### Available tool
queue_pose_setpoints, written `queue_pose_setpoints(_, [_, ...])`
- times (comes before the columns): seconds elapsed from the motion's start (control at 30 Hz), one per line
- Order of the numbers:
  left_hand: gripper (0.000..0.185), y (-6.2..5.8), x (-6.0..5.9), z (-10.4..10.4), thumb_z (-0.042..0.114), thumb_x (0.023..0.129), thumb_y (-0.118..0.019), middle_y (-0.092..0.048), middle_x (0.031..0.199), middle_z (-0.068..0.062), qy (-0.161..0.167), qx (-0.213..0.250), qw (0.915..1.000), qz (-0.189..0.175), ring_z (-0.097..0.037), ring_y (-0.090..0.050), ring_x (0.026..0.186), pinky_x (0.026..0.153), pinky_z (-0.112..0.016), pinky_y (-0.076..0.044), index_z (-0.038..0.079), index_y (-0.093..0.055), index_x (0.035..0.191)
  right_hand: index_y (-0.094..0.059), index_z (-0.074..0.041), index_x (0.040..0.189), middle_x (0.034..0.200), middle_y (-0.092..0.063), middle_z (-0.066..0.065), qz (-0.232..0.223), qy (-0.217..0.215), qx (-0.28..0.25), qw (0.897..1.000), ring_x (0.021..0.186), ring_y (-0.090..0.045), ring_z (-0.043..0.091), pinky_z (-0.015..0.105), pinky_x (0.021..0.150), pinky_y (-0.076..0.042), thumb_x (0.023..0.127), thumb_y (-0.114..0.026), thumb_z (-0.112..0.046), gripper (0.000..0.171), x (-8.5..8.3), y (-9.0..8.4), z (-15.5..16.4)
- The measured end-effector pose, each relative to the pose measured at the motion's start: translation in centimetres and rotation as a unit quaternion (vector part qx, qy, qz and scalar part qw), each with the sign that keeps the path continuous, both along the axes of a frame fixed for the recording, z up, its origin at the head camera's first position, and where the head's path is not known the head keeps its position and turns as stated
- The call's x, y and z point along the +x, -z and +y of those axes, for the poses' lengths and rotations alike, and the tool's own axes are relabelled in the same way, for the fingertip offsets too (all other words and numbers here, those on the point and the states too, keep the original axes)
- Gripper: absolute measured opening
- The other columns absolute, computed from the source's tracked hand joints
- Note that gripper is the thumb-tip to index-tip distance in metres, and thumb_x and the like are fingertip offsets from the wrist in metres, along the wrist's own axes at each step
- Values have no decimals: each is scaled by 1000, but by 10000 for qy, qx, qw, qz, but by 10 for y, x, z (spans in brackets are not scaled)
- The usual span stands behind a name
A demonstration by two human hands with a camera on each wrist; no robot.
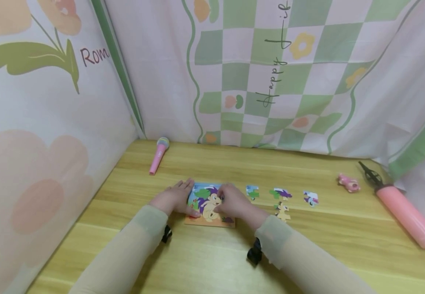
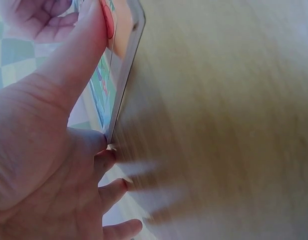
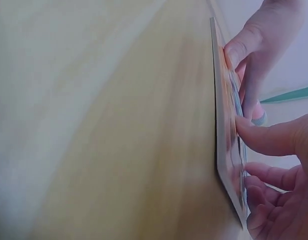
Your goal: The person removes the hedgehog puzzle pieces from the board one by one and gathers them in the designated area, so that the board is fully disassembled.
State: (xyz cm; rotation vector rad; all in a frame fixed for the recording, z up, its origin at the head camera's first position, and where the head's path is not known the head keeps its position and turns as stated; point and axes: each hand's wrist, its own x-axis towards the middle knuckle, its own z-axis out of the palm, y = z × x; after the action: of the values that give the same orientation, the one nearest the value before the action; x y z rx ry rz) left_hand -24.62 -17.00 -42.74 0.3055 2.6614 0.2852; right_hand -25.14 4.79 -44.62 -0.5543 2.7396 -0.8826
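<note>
Both hands on the colourful cartoon jigsaw board (image 1: 209, 204) mid-counter (image 1: 308, 253), left hand (image 1: 172, 198) flat along its left edge, right hand (image 1: 234, 202) curled, fingertips pressing a piece in, and a hard shove could skid the board or pop seated pieces.

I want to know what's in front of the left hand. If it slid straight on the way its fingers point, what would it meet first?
Probably the pink toy microphone or the backdrop cloth. The left hand points up-table past the puzzle board; bare table lies between. Depth is uncertain.
</note>
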Motion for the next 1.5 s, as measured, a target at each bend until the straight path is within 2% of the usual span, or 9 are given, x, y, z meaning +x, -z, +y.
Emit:
queue_pose_setpoints(0.07, [120,0,0,0,68,75,-73,-7,165,-4,-9,-18,10000,-7,-31,-8,149,118,-53,-14,12,-10,160,-65,-5,106,104,-56,6,-15,55,30,10000,92,-56,22,40,86,-51,74,-89,-22,43,0,1,2])
queue_pose_setpoints(0.33, [120,1,-1,1,69,75,-72,-6,165,-5,0,-49,10000,-19,-31,-8,149,118,-52,-15,12,-10,160,-62,-11,95,95,-51,4,128,90,50,9999,85,-50,21,38,77,-48,71,-91,-24,40,-2,0,5])
queue_pose_setpoints(0.63, [119,0,0,1,69,75,-72,-6,165,-4,23,-60,10000,-31,-31,-7,149,118,-53,-15,12,-9,160,-59,-10,93,90,-59,1,-169,97,-385,9991,81,-55,20,37,73,-50,75,-86,-9,32,-4,-2,9])
queue_pose_setpoints(0.9, [119,-1,1,2,68,75,-72,-6,165,-5,-27,-71,10000,-51,-32,-7,149,117,-53,-15,12,-10,160,-63,-12,90,91,-61,0,-250,-375,-642,9969,87,-57,20,41,78,-50,82,-79,-6,19,-7,-2,16])
queue_pose_setpoints(1.1, [119,-1,1,2,68,75,-72,-6,165,-5,-4,-77,10000,-54,-31,-6,149,118,-53,-15,12,-10,160,-64,-12,90,91,-63,-1,-564,-410,-705,9951,87,-60,18,37,75,-52,88,-75,-8,12,-10,-5,20])
queue_pose_setpoints(1.3, [119,-3,2,3,68,75,-72,-6,165,-5,1,-52,10000,-54,-32,-7,149,117,-53,-15,11,-10,160,-64,-10,97,96,-63,1,-627,-540,-857,9929,91,-60,20,39,79,-52,95,-65,-8,3,-11,-17,34])
queue_pose_setpoints(1.37, [119,-3,2,3,68,75,-72,-7,165,-5,-2,-46,10000,-59,-32,-7,149,117,-53,-15,12,-10,160,-65,-7,99,96,-63,4,-537,-686,-1007,9911,91,-59,23,40,79,-52,96,-62,-6,4,-13,-23,45])
queue_pose_setpoints(1.5, [119,-4,2,3,67,75,-73,-7,165,-6,-14,-8,10000,-68,-32,-7,149,117,-53,-15,11,-11,160,-66,-2,104,97,-65,7,-467,-620,-1170,9901,92,-62,30,42,80,-55,96,-60,-5,11,-19,-43,77])
